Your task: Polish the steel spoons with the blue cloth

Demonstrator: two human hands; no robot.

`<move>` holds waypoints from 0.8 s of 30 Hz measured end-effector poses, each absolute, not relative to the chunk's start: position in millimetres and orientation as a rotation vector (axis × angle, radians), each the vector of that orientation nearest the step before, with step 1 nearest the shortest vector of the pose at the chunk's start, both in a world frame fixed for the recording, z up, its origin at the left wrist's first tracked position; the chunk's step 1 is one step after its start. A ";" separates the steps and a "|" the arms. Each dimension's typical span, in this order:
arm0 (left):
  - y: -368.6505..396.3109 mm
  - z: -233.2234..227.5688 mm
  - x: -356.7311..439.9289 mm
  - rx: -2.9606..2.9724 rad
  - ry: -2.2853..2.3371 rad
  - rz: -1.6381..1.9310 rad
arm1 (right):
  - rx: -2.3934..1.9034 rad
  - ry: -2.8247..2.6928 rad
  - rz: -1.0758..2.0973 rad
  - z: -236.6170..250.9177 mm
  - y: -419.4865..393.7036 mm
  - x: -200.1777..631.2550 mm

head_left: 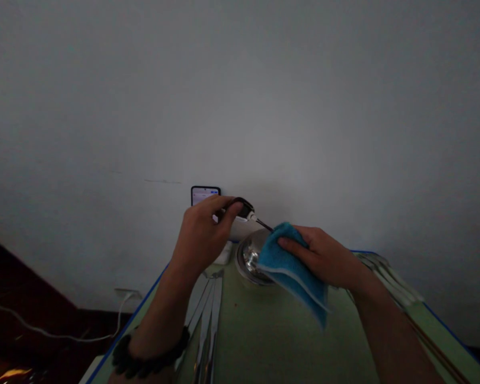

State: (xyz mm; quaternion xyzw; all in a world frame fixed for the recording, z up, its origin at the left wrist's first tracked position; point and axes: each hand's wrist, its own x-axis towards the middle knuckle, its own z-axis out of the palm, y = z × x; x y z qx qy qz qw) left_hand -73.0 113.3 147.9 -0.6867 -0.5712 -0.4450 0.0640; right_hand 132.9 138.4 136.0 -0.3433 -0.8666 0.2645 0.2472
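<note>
Between my two hands is what looks like a metal spoon (pixel 265 226), with a dark rounded end and a thin stem. My left hand (pixel 203 229) pinches the rounded end between thumb and fingers. A blue cloth (pixel 292 269) with a pale edge is gripped in my right hand (pixel 324 256), wrapped around the other end of the stem, which is hidden. Below them a shiny metal bowl (pixel 245 264) stands on the green table (pixel 260 330), partly covered by the cloth.
A lit phone (pixel 205 191) leans on the wall behind my left hand. Several flat metal utensils (pixel 205 314) lie at left, more pale ones (pixel 392 277) at right beside brown chopsticks (pixel 436 346). A white cable (pixel 64 337) runs to a wall socket.
</note>
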 end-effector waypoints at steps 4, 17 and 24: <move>111.9 149.4 -79.4 -2.107 -1.787 -1.355 | -1.003 -2.449 0.766 142.6 140.0 152.8; 100.9 149.8 -103.8 -3.026 -1.989 -0.599 | -1.084 -2.586 0.688 143.1 140.5 175.2; 103.4 150.9 -91.9 -3.160 -2.080 -0.704 | -0.975 -2.654 0.728 146.8 135.9 162.3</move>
